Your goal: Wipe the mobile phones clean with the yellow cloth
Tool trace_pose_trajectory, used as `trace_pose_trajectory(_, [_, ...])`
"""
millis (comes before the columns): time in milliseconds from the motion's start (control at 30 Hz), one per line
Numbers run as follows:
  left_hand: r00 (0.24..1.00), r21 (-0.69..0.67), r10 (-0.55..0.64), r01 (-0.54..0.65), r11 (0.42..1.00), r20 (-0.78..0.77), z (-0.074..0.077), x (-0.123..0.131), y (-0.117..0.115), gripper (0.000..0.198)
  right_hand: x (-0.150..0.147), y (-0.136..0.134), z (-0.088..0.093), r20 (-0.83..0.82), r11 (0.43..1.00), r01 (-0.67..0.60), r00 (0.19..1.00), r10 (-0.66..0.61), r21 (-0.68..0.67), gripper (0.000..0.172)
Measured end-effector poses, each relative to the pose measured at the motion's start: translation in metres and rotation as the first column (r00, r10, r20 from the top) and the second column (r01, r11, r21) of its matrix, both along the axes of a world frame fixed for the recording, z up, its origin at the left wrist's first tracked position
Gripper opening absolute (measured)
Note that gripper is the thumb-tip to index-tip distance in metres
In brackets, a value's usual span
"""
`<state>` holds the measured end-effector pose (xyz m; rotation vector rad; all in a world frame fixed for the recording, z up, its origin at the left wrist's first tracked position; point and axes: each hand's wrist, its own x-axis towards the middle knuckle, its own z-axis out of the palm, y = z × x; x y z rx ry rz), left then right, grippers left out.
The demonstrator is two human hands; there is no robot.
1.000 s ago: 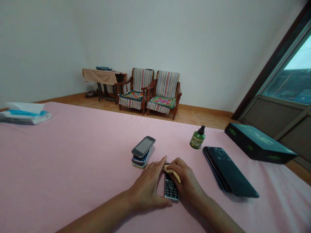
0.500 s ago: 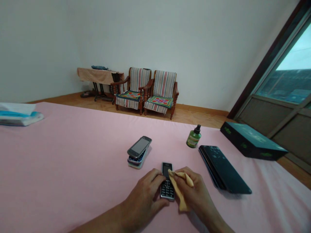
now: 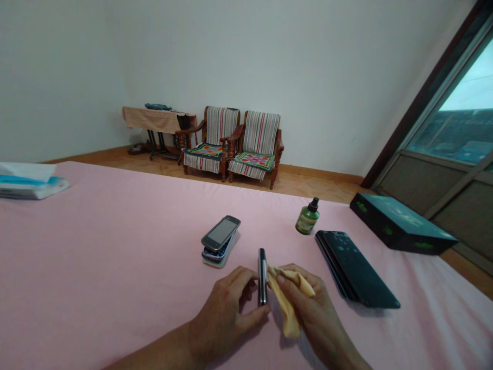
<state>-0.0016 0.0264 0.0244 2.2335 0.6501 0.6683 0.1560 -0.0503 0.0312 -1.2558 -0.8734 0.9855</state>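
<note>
A keypad mobile phone [image 3: 262, 277] stands on its long edge, its narrow side turned up toward me. My left hand [image 3: 227, 313] grips it, fingers at its left side and thumb at its near end. Bunched in my right hand [image 3: 308, 298] is a yellow cloth [image 3: 287, 306], whose upper fold lies close against the phone's right side; whether they touch, I cannot tell. Beyond my left hand lies a small stack of mobile phones [image 3: 221, 234], a grey touchscreen one on top.
The pink-covered surface [image 3: 115, 246] also bears a green spray bottle [image 3: 307, 218], a stack of dark flat panels [image 3: 354, 270], a black-and-green box [image 3: 400, 221] at right and a tissue pack [image 3: 34, 187] at left. Two wooden chairs [image 3: 256, 136] stand by the wall.
The phone has gone from lying face up to standing on its long edge. My right hand with the cloth has shifted slightly right, off the phone's face.
</note>
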Motion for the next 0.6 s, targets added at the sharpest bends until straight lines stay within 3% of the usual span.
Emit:
trace_pose_trajectory(133, [0.999,0.067,0.022,-0.025,0.997,0.045,-0.004,-0.001,0.004,0.013,0.008,0.005,-0.006,0.217,0.989,0.145,0.965,-0.146,0.023,0.028])
trace_pose_trajectory(333, [0.996,0.194,0.016,-0.033,0.98,0.089,-0.005,-0.003,0.007,0.022,0.029,0.016,-0.018,0.503,0.92,0.313,0.771,-0.39,0.234,0.02])
trace_pose_trajectory(467, [0.997,0.212,-0.022,0.007,0.977,0.07,-0.005,-0.003,0.003,0.023,0.035,0.021,-0.022,0.568,0.907,0.283,0.709,-0.417,0.312,0.017])
trace_pose_trajectory(600, [0.997,0.199,-0.028,0.013,0.98,0.069,-0.005,-0.003,0.001,0.023,0.025,0.02,-0.024,0.635,0.914,0.168,0.672,-0.381,0.37,0.016])
